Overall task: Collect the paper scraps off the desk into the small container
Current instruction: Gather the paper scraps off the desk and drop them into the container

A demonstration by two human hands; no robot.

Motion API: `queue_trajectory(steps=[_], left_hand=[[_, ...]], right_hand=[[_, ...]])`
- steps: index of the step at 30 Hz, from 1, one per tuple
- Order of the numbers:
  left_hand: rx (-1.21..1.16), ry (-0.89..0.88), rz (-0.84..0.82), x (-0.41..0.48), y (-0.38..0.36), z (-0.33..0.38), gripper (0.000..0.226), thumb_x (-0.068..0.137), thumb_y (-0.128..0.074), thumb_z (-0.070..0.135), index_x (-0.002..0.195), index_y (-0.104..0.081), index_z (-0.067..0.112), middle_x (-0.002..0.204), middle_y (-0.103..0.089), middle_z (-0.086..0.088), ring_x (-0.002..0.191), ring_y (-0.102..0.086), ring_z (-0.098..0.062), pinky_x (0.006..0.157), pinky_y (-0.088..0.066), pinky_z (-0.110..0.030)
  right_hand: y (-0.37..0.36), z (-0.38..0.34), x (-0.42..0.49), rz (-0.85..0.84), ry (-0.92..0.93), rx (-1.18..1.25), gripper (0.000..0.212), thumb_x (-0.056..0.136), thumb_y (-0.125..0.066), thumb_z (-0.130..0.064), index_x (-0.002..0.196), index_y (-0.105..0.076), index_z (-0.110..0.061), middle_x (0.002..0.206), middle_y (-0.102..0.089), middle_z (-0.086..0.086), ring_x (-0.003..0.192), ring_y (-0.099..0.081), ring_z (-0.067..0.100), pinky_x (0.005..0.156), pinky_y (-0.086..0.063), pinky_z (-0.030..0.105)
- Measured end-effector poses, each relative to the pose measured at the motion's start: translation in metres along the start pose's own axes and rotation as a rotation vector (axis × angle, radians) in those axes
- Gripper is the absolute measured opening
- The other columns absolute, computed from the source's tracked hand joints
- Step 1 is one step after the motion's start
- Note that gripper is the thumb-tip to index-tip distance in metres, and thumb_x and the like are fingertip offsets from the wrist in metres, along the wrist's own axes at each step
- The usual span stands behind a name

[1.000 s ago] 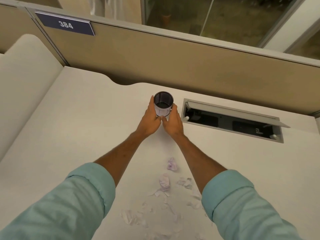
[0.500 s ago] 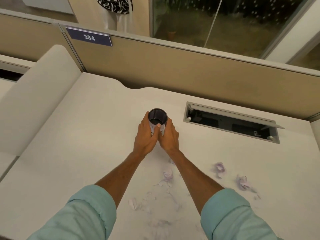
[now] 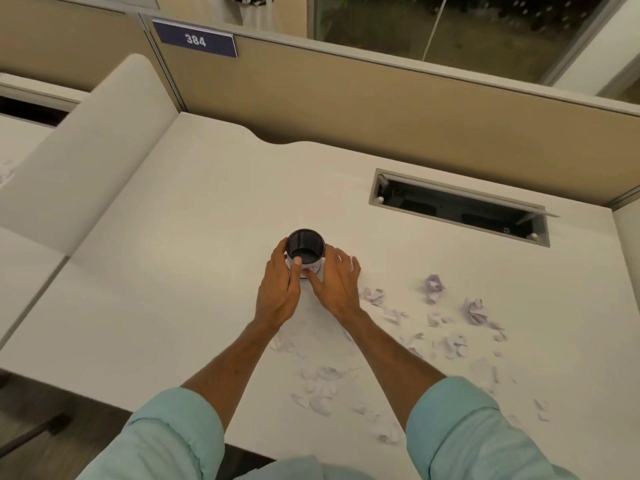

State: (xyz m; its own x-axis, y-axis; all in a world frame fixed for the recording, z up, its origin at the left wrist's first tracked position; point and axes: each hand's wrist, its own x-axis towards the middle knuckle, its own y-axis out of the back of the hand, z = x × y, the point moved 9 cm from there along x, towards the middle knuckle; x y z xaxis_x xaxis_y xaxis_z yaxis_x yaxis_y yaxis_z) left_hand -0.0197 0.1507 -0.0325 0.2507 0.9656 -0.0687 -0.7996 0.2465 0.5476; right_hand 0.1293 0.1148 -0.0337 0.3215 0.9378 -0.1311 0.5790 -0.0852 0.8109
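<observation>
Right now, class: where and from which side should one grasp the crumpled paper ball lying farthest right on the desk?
Pinch the crumpled ball across its raised middle, coming straight down from above. It lies loose on the flat desk, apart from the flatter scraps, with its sides free.

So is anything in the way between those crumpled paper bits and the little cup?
Nothing visible blocks them. The paper scraps lie loose on bare desk, to the right of and nearer than the small container. Only the right hand sits between them, cupping the container with the left hand.
</observation>
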Motion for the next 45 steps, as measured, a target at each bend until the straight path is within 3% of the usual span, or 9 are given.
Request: queue_trajectory(steps=[5,14,19,24,27,30,33,38,45], left_hand=[[-0.021,0.021,0.022,-0.018,-0.001,-0.003,0.052,0.118,-0.033,0.048,0.167,-0.03,0.031,0.166,-0.048,0.009,0.151,-0.049,-0.017,0.122,-0.047,-0.052],[-0.016,0.034,-0.018,-0.023,-0.001,-0.01,0.053,0.118,-0.033,0.05,0.167,-0.027,0.031,0.168,-0.045,0.009,0.153,-0.048,-0.017,0.124,-0.046,-0.053],[0.13,-0.081,0.112,-0.031,0.009,0.001,0.061,0.118,-0.034,0.047,0.173,-0.017,0.028,0.182,-0.012,0.011,0.168,-0.018,-0.01,0.134,-0.023,-0.039],[0.457,-0.461,0.091,-0.055,-0.011,0.031,0.057,0.115,-0.037,0.03,0.171,-0.027,0.022,0.179,-0.025,0.005,0.162,-0.034,-0.014,0.127,-0.026,-0.036],[0.59,-0.602,-0.095,-0.076,-0.047,0.032,0.053,0.11,-0.047,0.021,0.163,-0.041,0.024,0.167,-0.045,0.001,0.145,-0.053,-0.021,0.113,-0.04,-0.037],[0.622,-0.571,-0.185,-0.078,-0.066,0.029,0.046,0.106,-0.051,0.015,0.151,-0.054,0.021,0.157,-0.055,-0.002,0.128,-0.063,-0.027,0.1,-0.05,-0.037],[0.599,-0.497,-0.214,-0.07,-0.074,0.031,0.049,0.106,-0.052,0.016,0.155,-0.052,0.017,0.161,-0.054,-0.005,0.135,-0.06,-0.028,0.109,-0.051,-0.038],[0.681,-0.384,-0.296,-0.054,-0.095,0.032,0.065,0.117,-0.046,0.029,0.173,-0.02,0.01,0.177,-0.031,-0.012,0.161,-0.036,-0.03,0.134,-0.03,-0.039],[0.726,-0.352,-0.382,-0.049,-0.104,0.028,0.061,0.11,-0.06,0.017,0.165,-0.034,0.013,0.165,-0.045,-0.011,0.148,-0.049,-0.029,0.119,-0.046,-0.034]], right_hand=[[0.0,0.0,-0.012,-0.006,0.056,-0.117,0.069,0.105,-0.05,-0.058,0.16,-0.037,-0.02,0.165,-0.043,-0.004,0.164,-0.017,0.018,0.133,-0.003,0.05],[0.001,-0.002,-0.023,0.036,0.065,-0.125,0.066,0.103,-0.054,-0.056,0.156,-0.044,-0.019,0.161,-0.049,-0.002,0.161,-0.025,0.018,0.133,-0.005,0.051],[0.016,0.01,-0.026,0.118,0.02,-0.123,0.059,0.091,-0.063,-0.018,0.148,-0.052,-0.018,0.156,-0.054,-0.001,0.157,-0.034,0.016,0.134,-0.01,0.049],[0.053,0.052,-0.029,0.316,-0.174,0.057,0.061,0.083,-0.063,0.011,0.138,-0.064,-0.017,0.141,-0.067,0.0,0.138,-0.057,0.02,0.126,-0.033,0.042],[0.051,0.067,-0.023,0.204,-0.153,0.085,0.06,0.091,-0.063,0.009,0.145,-0.059,-0.017,0.15,-0.06,0.002,0.141,-0.053,0.024,0.121,-0.038,0.036],[0.042,0.072,-0.017,0.055,-0.106,0.058,0.06,0.099,-0.061,0.002,0.154,-0.049,-0.019,0.161,-0.048,0.003,0.148,-0.046,0.024,0.123,-0.036,0.034],[0.037,0.069,-0.013,-0.022,-0.055,-0.013,0.063,0.102,-0.059,-0.001,0.159,-0.042,-0.022,0.166,-0.04,0.002,0.15,-0.043,0.025,0.124,-0.039,0.037],[0.023,0.062,-0.011,-0.158,0.003,-0.08,0.052,0.11,-0.052,-0.026,0.161,-0.042,-0.028,0.173,-0.027,0.002,0.156,-0.034,0.025,0.129,-0.034,0.044],[0.02,0.066,-0.015,-0.11,-0.032,-0.077,0.038,0.108,-0.058,-0.024,0.145,-0.057,-0.02,0.156,-0.045,0.005,0.135,-0.055,0.025,0.111,-0.051,0.035]])
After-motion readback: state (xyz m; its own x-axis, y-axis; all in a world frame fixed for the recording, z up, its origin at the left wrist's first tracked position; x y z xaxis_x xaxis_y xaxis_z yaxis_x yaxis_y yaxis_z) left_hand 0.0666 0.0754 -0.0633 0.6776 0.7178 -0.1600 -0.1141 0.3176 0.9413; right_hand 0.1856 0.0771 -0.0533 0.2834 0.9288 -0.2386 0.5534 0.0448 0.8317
